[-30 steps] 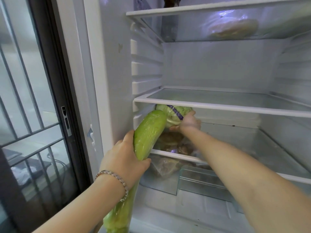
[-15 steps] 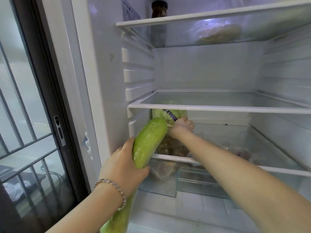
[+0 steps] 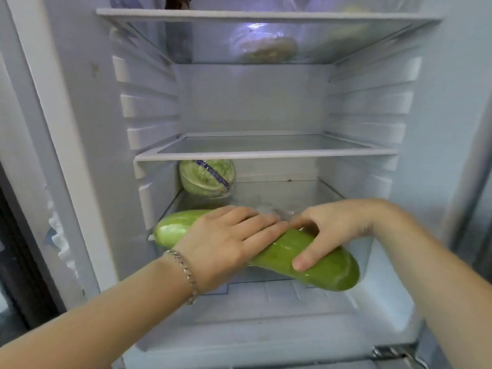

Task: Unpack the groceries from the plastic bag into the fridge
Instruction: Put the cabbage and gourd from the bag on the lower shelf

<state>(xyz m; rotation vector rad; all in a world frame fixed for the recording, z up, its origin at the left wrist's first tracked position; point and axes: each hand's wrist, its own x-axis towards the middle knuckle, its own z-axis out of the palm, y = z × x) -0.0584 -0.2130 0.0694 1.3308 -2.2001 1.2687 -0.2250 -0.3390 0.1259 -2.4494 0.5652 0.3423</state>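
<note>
A long green gourd [image 3: 327, 265] wrapped in clear film lies crosswise at the front of the fridge's lower shelf [image 3: 330, 190], its pale end to the left. My left hand [image 3: 226, 241] is laid over its middle. My right hand [image 3: 332, 230] grips its darker right part, thumb in front. Behind them, a wrapped green cabbage [image 3: 206, 178] with a blue band sits at the back left of the same shelf. The plastic bag is out of view.
The middle glass shelf [image 3: 266, 155] spans the fridge above the cabbage. On the top shelf [image 3: 266, 14] rests a wrapped pale round item [image 3: 269, 49], with a dark jar [image 3: 177, 0] at the left. A drawer sits below the gourd. Ribbed side walls flank both sides.
My right hand has let go of the cabbage and come forward onto the gourd. The gourd has swung from upright in my left hand to lying crosswise at the shelf front.
</note>
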